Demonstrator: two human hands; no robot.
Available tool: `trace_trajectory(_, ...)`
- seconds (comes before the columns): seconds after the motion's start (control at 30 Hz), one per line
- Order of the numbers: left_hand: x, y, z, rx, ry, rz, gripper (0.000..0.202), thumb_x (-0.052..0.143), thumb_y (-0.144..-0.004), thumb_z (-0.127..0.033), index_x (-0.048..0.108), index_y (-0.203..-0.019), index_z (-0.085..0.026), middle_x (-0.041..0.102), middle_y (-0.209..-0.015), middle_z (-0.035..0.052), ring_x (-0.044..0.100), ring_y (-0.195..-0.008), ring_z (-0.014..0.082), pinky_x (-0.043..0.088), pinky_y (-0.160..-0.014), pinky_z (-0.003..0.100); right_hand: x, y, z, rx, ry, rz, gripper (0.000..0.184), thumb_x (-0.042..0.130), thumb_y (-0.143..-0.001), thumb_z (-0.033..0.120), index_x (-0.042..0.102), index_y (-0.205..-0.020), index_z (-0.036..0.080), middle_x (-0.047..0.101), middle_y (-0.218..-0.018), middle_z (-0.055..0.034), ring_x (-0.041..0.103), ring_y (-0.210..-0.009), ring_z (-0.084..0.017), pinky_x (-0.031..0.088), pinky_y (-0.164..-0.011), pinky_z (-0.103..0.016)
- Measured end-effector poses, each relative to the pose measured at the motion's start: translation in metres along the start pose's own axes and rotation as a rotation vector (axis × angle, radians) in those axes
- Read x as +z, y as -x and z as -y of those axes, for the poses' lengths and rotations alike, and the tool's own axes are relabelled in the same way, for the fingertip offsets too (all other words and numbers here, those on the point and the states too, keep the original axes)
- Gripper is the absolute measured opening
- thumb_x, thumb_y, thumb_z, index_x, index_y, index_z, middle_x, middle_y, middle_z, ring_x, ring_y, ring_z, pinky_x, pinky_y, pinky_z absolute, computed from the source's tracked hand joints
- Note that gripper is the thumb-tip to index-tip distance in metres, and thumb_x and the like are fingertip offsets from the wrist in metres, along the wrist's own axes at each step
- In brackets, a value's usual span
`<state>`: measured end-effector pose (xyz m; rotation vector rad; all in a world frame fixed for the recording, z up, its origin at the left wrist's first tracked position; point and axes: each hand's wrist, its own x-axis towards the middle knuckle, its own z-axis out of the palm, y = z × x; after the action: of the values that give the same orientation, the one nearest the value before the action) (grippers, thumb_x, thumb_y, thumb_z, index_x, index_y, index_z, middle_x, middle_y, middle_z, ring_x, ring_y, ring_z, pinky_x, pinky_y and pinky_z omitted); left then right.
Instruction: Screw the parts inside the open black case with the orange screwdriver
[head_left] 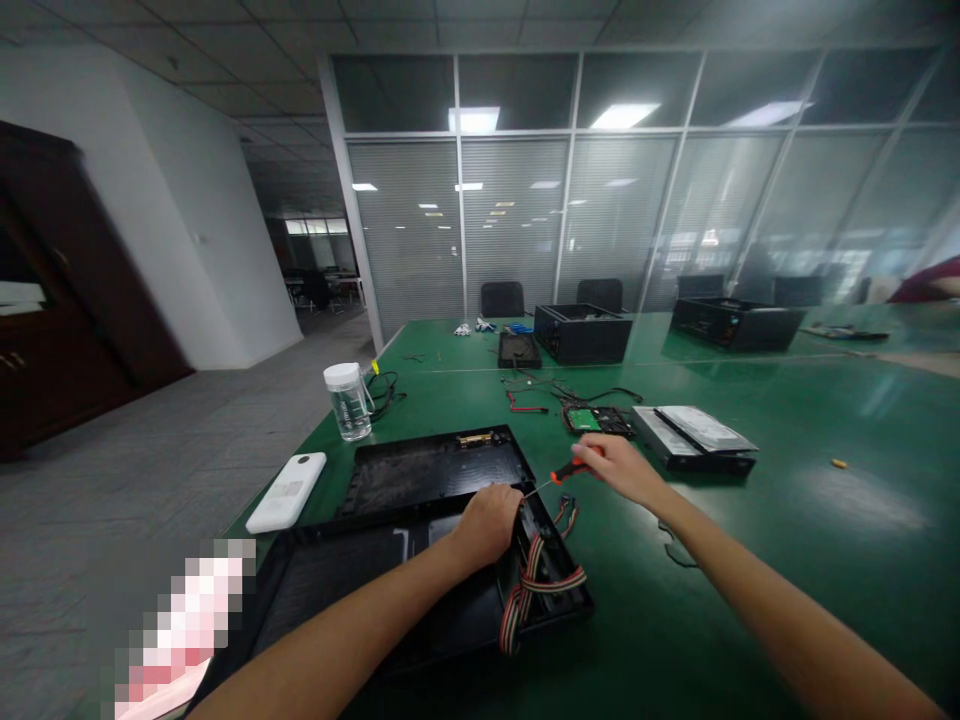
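Right fingers (588, 451) gripping screwdriver (566, 471), its slant risking a slip into left fingers (508, 496) resting at black case (330, 570), their hold unclear.

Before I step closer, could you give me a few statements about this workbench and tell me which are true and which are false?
1. The fingers of the right hand hold a screwdriver. True.
2. The left hand is holding the clear bottle. False: the left hand is at the black case, and the clear bottle stands apart from it.
3. Striped wires lie at the right end of the black case. True.
4. The bottle's lid is off. False: its white lid is on.
5. The screwdriver's shaft reaches toward the left hand. True.
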<state>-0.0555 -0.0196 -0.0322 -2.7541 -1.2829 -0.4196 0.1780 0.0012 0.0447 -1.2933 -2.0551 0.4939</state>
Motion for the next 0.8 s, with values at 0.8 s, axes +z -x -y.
trace_trajectory(0.8,-0.082,0.011,0.022,-0.045,-0.057,0.49,0.032,0.064,-0.068,-0.048,0.068,-0.08,-0.018,0.068,-0.078,0.0083,0.063,-0.075,0.0231,0.047,-0.063,0.028,0.024,0.06,0.014,-0.212,-0.037,0.152,0.042,0.032,-0.09,0.046,0.052,-0.066,0.018,0.056,-0.064,-0.0017,0.053,-0.061,-0.014,0.039,-0.06,-0.026)
